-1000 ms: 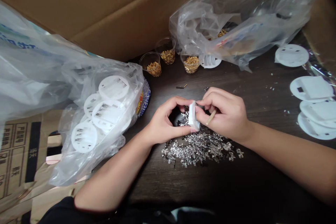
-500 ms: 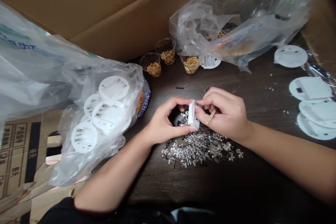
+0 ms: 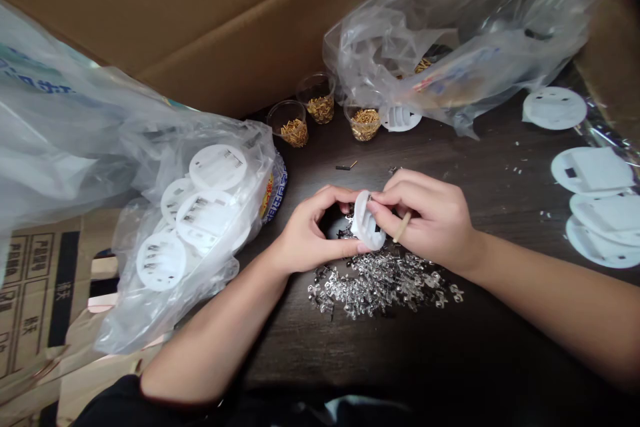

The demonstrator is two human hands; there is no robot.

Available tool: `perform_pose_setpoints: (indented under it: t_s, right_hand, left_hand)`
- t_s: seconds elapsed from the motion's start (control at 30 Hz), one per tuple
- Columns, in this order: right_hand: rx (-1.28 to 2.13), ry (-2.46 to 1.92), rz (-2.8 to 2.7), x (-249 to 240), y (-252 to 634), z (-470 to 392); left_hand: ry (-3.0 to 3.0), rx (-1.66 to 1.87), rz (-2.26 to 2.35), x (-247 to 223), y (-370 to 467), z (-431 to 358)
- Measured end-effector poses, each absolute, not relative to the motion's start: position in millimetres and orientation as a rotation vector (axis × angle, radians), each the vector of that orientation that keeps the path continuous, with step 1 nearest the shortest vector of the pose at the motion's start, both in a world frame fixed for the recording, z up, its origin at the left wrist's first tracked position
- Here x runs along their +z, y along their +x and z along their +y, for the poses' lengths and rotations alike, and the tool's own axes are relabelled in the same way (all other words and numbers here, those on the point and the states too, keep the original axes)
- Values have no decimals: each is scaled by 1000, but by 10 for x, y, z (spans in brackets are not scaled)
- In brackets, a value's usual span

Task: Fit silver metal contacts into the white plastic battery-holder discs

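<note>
My left hand (image 3: 313, 227) grips a round white plastic disc (image 3: 369, 230) by its edges, thumb below and fingers above. The disc stands tilted, with its moulded, recessed side turned partly toward my right hand. The thumb and forefinger of my right hand (image 3: 425, 213) pinch a tiny metal piece at the disc's upper edge; the fingertips mostly hide it. A short beige stick (image 3: 401, 227) pokes out under the curled fingers of that hand. Beneath both hands lies a loose pile of small shiny metal contact pieces (image 3: 370, 283), some with springs.
Clear plastic cups (image 3: 364, 123) of brass-coloured pins stand at the back. White discs with metal contacts (image 3: 217, 168) lie on a plastic bag (image 3: 125, 320) at left; more white discs (image 3: 593, 170) lie at right. Another clear bag (image 3: 480, 47) rests behind, against a cardboard wall (image 3: 225, 13).
The disc has turned in my left hand from nearly edge-on to showing more of its recessed face. My right fingertips have shifted slightly left, staying at its upper edge.
</note>
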State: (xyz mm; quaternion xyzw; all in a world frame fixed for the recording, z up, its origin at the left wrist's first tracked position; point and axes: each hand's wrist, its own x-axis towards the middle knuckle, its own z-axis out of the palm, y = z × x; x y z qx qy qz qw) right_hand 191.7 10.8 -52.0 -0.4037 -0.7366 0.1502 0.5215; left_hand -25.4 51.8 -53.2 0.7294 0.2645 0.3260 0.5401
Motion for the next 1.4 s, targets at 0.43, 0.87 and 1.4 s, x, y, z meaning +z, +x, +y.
perform_pose_setpoints:
  t_s: [0.43, 0.87, 1.4]
  right_hand:
    - [303, -975, -1712, -491, 1882, 59]
    - [415, -965, -1685, -513, 1910, 74]
    - [397, -912, -1839, -491, 1929, 46]
  left_hand:
    - [1503, 769, 562, -502, -230, 481]
    - [1237, 734, 528, -492, -257, 507]
    - [1163, 787, 560, -471, -227, 493]
